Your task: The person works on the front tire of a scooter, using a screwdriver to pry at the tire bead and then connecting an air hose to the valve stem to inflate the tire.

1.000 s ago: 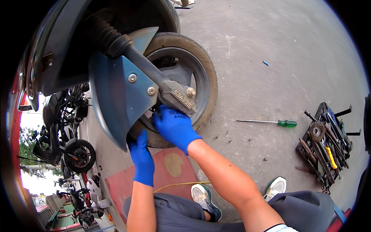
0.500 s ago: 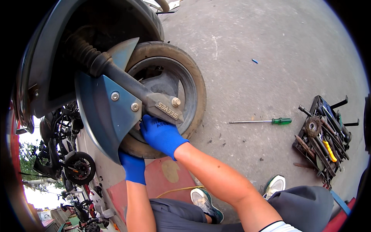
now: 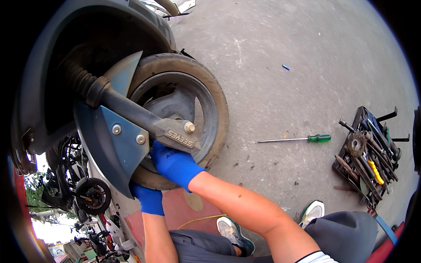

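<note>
A scooter's front wheel with a worn, dusty tyre stands at the left of the view. A dark fork leg slants across it, ending in a grey lower bracket with a bolt. The blue-grey front fender, fixed with two bolts, covers the wheel's near left side. My right hand, in a blue glove, reaches in beneath the fork's lower end, against the wheel; its fingers are hidden. My left hand, gloved likewise, is at the fender's lower tip beside the tyre, its fingers hidden behind the fender.
A green-handled screwdriver lies on the concrete floor. At the right stands a tool tray heaped with tools and a wire wheel brush. A small blue item lies farther off. Parked motorcycles line the left.
The scooter's front end, with wheel, fork and fender, has shifted left and slightly nearer. My right hand has moved along with it; my left hand has moved a little too.
</note>
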Demonstrator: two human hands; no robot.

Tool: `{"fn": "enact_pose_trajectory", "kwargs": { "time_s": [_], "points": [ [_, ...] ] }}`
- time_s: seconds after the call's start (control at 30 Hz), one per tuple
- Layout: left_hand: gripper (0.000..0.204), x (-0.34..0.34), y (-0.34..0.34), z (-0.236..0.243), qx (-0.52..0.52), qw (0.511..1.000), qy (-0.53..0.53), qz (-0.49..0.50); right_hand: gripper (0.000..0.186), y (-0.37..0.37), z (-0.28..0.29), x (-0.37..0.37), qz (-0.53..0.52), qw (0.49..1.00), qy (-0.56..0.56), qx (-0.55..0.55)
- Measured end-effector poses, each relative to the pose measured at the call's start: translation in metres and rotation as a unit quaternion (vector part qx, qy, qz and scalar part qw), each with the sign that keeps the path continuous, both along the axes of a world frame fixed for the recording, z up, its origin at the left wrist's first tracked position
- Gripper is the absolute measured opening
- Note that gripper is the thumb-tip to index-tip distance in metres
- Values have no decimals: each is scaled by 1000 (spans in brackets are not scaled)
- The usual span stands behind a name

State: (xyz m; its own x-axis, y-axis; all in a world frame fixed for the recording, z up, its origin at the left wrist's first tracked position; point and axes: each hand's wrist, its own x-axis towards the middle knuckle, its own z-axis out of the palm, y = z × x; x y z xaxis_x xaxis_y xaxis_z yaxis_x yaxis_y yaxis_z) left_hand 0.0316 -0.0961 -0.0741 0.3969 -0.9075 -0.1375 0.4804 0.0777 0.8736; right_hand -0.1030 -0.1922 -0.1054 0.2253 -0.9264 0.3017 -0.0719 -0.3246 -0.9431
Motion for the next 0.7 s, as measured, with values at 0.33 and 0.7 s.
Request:
{"fn": "enact_pose_trajectory", "kwargs": {
  "time_s": [0.33,0.7],
  "points": [
    [62,8,26,-40,-83,993,79,15,23,5,3,6,-38,999,-13,0],
    [63,8,28,-84,35,962,-266,44,35,5,15,14,54,994,52,75]
  ]
}}
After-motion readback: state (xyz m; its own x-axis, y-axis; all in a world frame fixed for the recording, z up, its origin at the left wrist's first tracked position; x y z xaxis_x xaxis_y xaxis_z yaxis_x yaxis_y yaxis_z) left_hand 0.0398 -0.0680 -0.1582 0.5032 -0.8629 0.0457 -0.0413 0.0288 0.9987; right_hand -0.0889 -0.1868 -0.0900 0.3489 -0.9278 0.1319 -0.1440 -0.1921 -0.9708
